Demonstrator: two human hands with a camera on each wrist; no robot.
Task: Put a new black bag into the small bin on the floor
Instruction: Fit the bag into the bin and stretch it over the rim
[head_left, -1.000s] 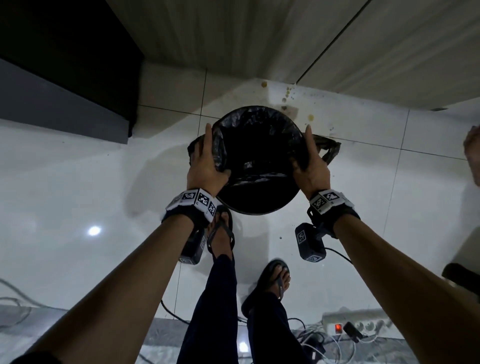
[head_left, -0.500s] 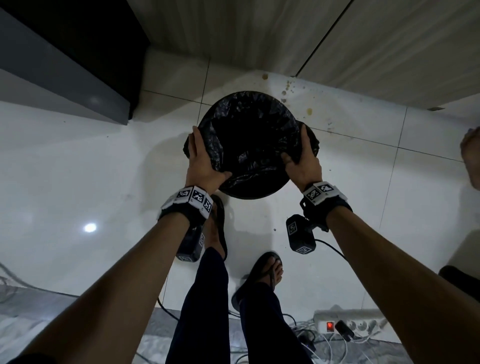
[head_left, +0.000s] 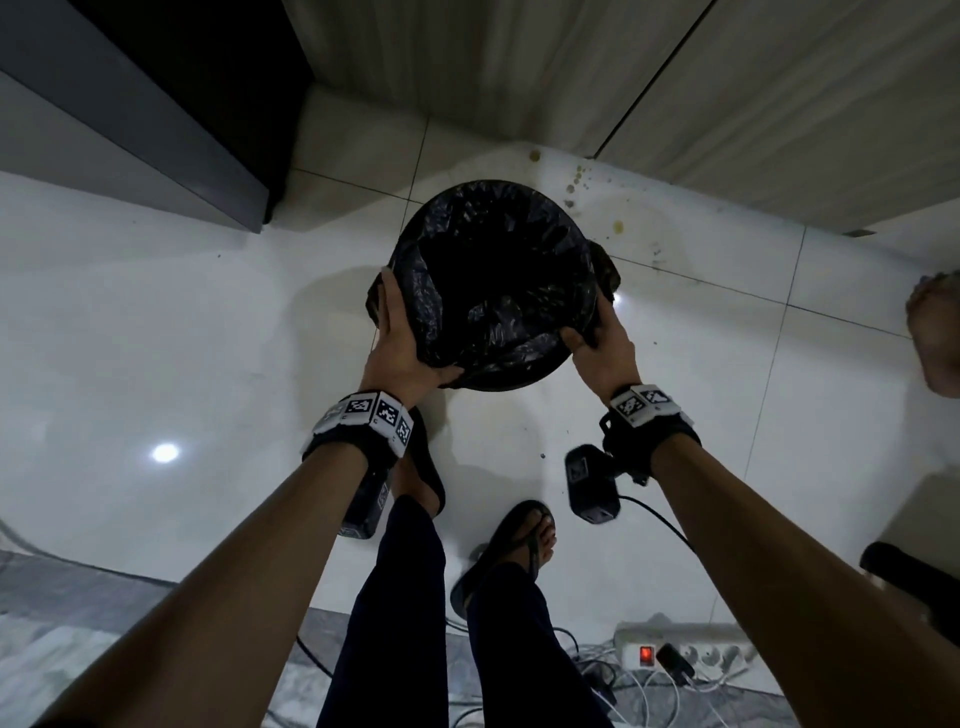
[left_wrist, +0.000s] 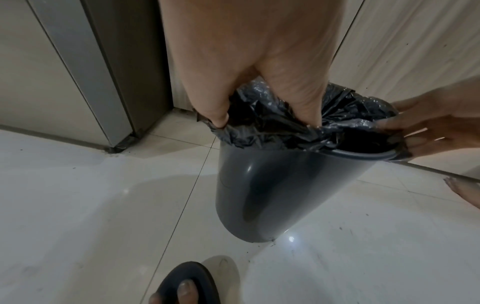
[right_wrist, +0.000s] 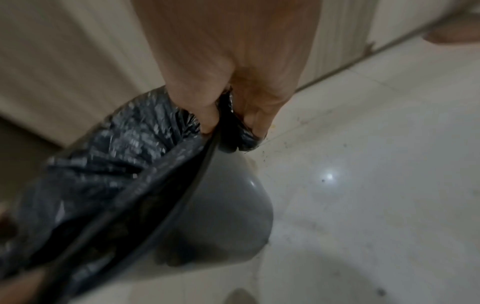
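A small round grey bin (head_left: 519, 382) (left_wrist: 259, 195) (right_wrist: 228, 216) is tilted toward me above the white tiles, its base low at the floor. A crinkled black bag (head_left: 493, 280) (left_wrist: 272, 127) (right_wrist: 116, 154) lines it and folds over the rim. My left hand (head_left: 402, 338) (left_wrist: 246, 61) grips the left rim, thumb inside on the bag and fingers outside. My right hand (head_left: 605, 345) (right_wrist: 233, 92) pinches the right rim and bag fold in the same way. A bunched bag flap (head_left: 605, 270) sticks out past the right rim.
A dark cabinet (head_left: 156, 130) stands at the left and a pale panelled wall (head_left: 675, 104) behind the bin. My sandalled feet (head_left: 524, 545) are just below it. A power strip with cables (head_left: 685, 649) lies near me. Another person's foot (head_left: 935, 338) is at the right edge.
Both hands have moved the bin a little farther from me toward the wall. The loose bag flap on the right now sits closer against the rim.
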